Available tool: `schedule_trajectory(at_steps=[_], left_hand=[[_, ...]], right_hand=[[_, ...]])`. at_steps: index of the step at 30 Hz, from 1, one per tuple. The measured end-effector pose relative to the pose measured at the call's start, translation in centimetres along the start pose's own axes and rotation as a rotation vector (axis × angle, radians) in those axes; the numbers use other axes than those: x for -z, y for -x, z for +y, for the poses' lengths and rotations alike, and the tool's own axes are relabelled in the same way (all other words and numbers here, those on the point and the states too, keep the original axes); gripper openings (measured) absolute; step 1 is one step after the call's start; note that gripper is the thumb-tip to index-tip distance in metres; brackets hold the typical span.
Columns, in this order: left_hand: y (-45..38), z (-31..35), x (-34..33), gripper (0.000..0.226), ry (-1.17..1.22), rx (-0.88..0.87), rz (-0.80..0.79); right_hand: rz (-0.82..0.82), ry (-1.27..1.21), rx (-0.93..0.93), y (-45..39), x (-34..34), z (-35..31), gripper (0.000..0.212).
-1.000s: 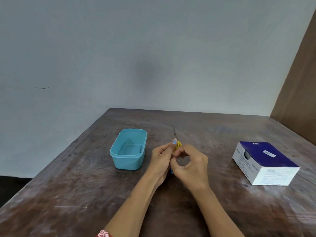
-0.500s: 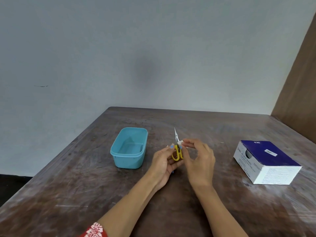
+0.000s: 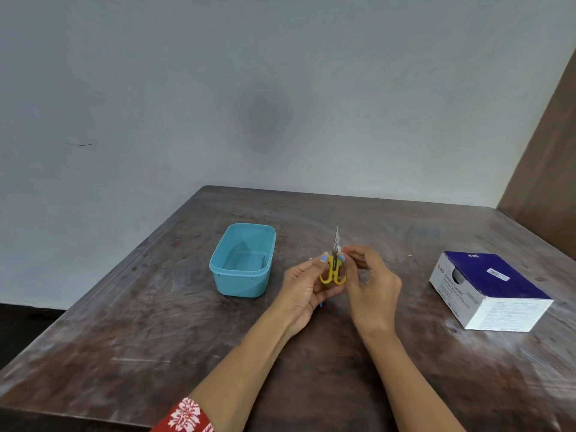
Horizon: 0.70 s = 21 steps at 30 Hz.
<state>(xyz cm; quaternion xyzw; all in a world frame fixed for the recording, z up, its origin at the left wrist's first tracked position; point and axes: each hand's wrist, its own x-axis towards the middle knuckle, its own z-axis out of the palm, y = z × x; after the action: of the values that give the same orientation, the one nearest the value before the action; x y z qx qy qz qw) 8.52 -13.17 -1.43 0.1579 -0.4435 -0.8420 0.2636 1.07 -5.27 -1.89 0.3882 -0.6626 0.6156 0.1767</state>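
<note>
The small scissors with yellow plastic loops and thin shiny metal blades [image 3: 334, 269] are up in the air just right of the light blue plastic tub [image 3: 240, 285], tips pointing up. The left grip [image 3: 304, 288] curls round the loops. The right grip [image 3: 372, 285] pinches a tiny white bit [image 3: 338, 249] on the blades. The scissors look light, hard and sharp, so the loops are the safe place to hold. A blue and white cardboard box [image 3: 492, 275] sits far right of the tub on the scratched brown wooden surface [image 3: 156, 338].
</note>
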Motion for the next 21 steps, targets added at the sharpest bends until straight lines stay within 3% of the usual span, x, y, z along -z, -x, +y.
schedule_trajectory(at_steps=[8,14,21], left_hand=[[0.16,0.3,0.13,0.021,0.017,0.009,0.018],[0.06,0.33,0.31,0.023,0.013,0.02,0.004],[0.49,0.36,-0.02,0.023,-0.048,0.07,-0.068]], right_hand=[[0.05,-0.008,0.007,0.16,-0.03,-0.49,0.027],[-0.015,-0.065,-0.084,0.17,0.09,-0.44,0.039],[0.087,-0.203,-0.149,-0.11,0.41,-0.95,0.033]])
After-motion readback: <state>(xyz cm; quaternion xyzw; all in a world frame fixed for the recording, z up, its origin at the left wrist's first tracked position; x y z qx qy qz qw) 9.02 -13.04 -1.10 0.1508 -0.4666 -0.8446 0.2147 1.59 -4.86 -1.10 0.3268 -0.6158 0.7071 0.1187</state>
